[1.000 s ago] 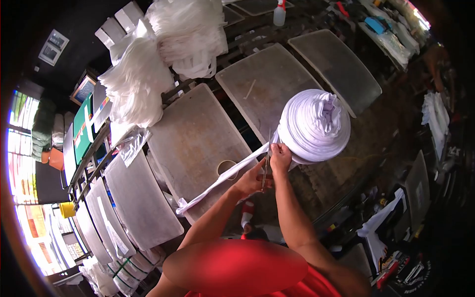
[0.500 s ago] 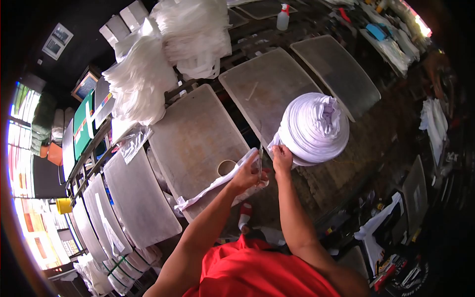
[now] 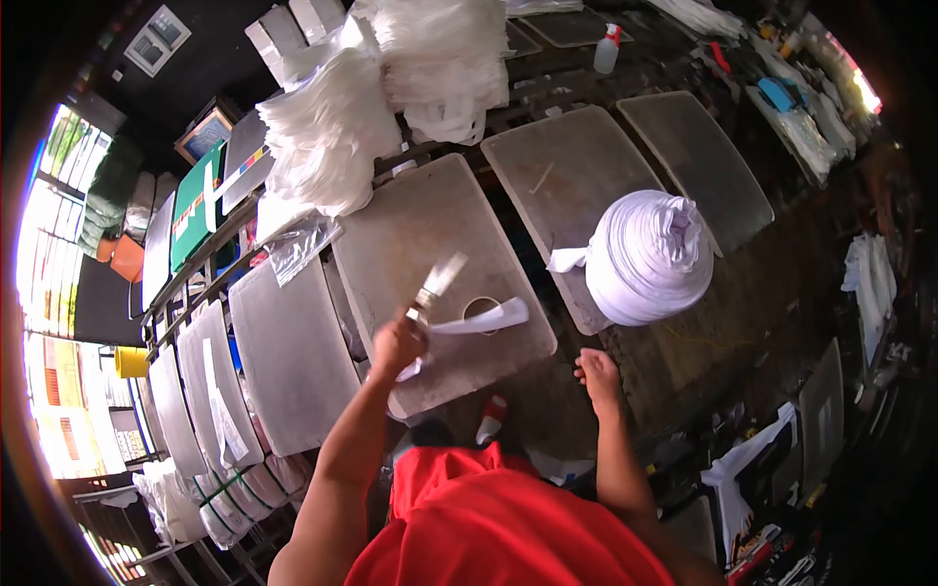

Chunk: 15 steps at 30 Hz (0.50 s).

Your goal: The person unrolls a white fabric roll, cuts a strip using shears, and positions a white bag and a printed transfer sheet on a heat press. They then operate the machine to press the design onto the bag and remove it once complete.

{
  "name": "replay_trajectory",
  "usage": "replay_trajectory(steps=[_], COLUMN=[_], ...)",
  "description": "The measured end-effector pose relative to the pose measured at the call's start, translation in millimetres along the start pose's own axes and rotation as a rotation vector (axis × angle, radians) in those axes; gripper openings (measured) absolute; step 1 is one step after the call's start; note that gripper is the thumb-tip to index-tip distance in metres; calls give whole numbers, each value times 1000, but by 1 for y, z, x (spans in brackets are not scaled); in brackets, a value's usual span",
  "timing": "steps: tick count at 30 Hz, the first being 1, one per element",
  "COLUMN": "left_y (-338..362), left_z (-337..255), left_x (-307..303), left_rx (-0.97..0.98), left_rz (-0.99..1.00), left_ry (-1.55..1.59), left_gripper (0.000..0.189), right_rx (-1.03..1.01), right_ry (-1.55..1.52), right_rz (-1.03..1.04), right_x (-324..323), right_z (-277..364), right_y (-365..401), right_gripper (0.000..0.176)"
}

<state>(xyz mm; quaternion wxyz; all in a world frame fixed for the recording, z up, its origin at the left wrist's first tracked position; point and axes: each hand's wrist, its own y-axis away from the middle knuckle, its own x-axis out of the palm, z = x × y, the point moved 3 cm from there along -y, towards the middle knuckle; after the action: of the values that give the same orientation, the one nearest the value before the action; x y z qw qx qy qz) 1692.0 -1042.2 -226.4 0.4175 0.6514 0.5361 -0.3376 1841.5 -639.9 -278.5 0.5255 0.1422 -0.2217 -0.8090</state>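
Observation:
My left hand (image 3: 401, 344) is closed round a pair of scissors (image 3: 424, 299), whose blurred blades point up and away over a grey board (image 3: 420, 215). A white cloth strip (image 3: 489, 318) hangs beside this hand, over a tape ring (image 3: 475, 305). Near the roll's lower left, my right hand (image 3: 598, 375) has its fingers curled, with nothing visible in them. The big white fabric roll (image 3: 650, 259) stands apart from both hands, and its loose end (image 3: 567, 259) sticks out to the left.
Stacks of white fabric (image 3: 440, 68) rise at the back. More grey boards (image 3: 293, 361) lie to the left and behind the roll. A spray bottle (image 3: 607, 51) stands at the back. Plastic film (image 3: 301, 246) lies near the left stack. A foot (image 3: 492, 418) shows below.
My left hand has moved left with the scissors and strip, away from the roll. My right hand has let go of the roll's end and drawn back toward me.

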Motion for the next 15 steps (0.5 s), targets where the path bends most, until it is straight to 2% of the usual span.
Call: replay_trajectory(steps=[2,4,6,8,10,12,14,15], left_y=[-5,0,11,20,26,20,15,12], left_z=[35,66,77,69,41,28,21,16], left_x=[-52,-106,-141,-144,-119,-72,-33,-25], left_rx=[-152,-197,-245,-279,-44,59,232,185], left_rz=[-274,-547,-759,-723,-489,-272,-255,-139], left_ry=[29,83,-26,42,-1,13,20,70], left_gripper=[55,61,69,76,79,83,84,85], right_rx=[49,85,126,264,260,284,249,237], right_ry=[0,8,18,122,134,137,95,77], right_rz=[-15,-68,-115,-212,-200,-203,-202,-237], right_x=[-24,-50,-73,-89,-92,-93,-87,-85], right_z=[-20,-45,-68,-88,-104,-93,-80,-72], right_y=[20,36,49,60,63,71,77,80], right_gripper=[20,19,18,17,17,16,14,14])
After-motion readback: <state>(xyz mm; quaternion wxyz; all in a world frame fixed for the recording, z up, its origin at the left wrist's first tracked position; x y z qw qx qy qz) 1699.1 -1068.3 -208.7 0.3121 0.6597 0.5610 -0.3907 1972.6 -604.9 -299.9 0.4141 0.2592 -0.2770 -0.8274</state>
